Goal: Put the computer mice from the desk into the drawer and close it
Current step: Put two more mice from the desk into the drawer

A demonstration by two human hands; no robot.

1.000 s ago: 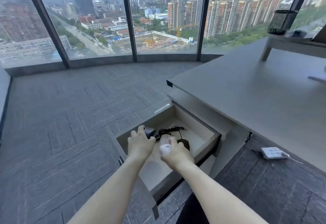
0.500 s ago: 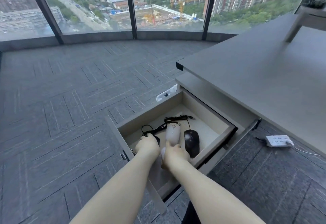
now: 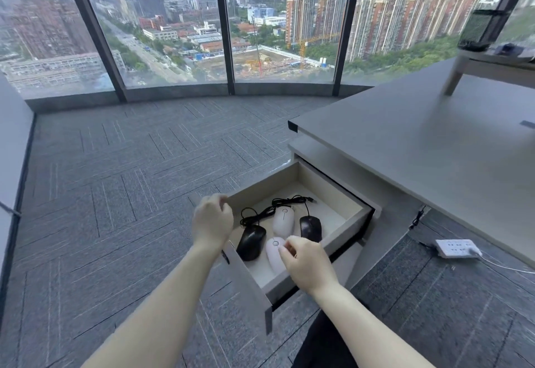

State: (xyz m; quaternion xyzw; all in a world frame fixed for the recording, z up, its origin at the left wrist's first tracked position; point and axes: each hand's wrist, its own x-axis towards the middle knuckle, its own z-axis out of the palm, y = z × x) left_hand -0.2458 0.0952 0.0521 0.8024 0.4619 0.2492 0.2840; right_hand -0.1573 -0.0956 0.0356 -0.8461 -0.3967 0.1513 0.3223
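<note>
The drawer point(image 3: 344, 225) under the grey desk point(image 3: 419, 147) stands pulled out. Inside lie several mice: a black wired one point(image 3: 251, 242) at the left, a white one point(image 3: 283, 221) in the middle, a second black one point(image 3: 310, 228) to its right, and another white one point(image 3: 274, 253) nearest me. Black cables point(image 3: 278, 205) coil at the back. My left hand point(image 3: 212, 220) hovers above the drawer's left wall, fingers loosely curled and holding nothing. My right hand point(image 3: 307, 262) is over the near part of the drawer, fingertips at the near white mouse.
A white power strip point(image 3: 457, 248) with a cable lies on the carpet under the desk at the right. A black mesh holder point(image 3: 482, 30) stands on a raised shelf point(image 3: 498, 66) at the desk's far right. Floor-to-ceiling windows curve behind. A grey wall edge point(image 3: 11, 147) is at the left.
Both hands have lifted off the mice: the left has moved up and left off the black mouse, the right has drawn back from the white one. Both mice now rest in the drawer.
</note>
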